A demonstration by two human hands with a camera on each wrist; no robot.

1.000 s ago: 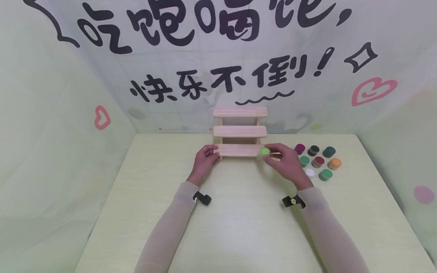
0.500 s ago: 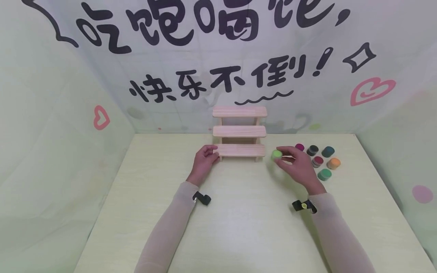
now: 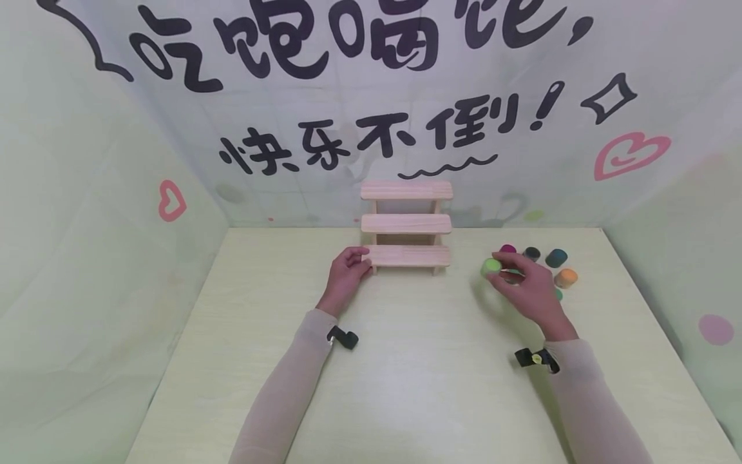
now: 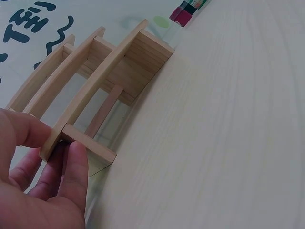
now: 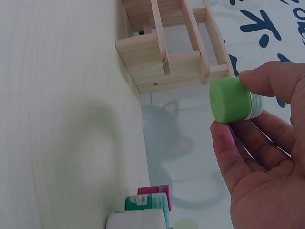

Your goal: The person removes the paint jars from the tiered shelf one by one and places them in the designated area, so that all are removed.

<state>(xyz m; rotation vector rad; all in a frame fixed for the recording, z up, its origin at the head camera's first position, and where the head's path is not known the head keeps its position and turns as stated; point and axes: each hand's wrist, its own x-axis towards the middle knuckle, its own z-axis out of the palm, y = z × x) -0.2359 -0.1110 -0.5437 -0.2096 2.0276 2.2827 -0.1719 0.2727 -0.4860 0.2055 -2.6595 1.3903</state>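
Observation:
A small wooden three-step shelf (image 3: 408,256) stands against the back wall. My left hand (image 3: 344,278) pinches the left end of its lowest step; the left wrist view shows the thumb and fingers around that step (image 4: 93,90). To the right of the shelf, my right hand (image 3: 530,289) holds a small light green paint jar (image 3: 491,267) above the table. Thumb and fingertips grip the jar (image 5: 231,100) by its sides in the right wrist view. Several other jars lie behind and beneath this hand, partly hidden by it.
Beyond the right hand stand a magenta jar (image 3: 507,250), a black jar (image 3: 531,254), a dark teal jar (image 3: 556,258) and an orange jar (image 3: 566,278). A white jar (image 5: 136,219) shows low in the right wrist view. A printed cloth (image 3: 324,200) hangs behind the table.
My right hand has moved right with the light green jar, away from the shelf and towards the other jars. My left hand stays at the shelf's lowest step.

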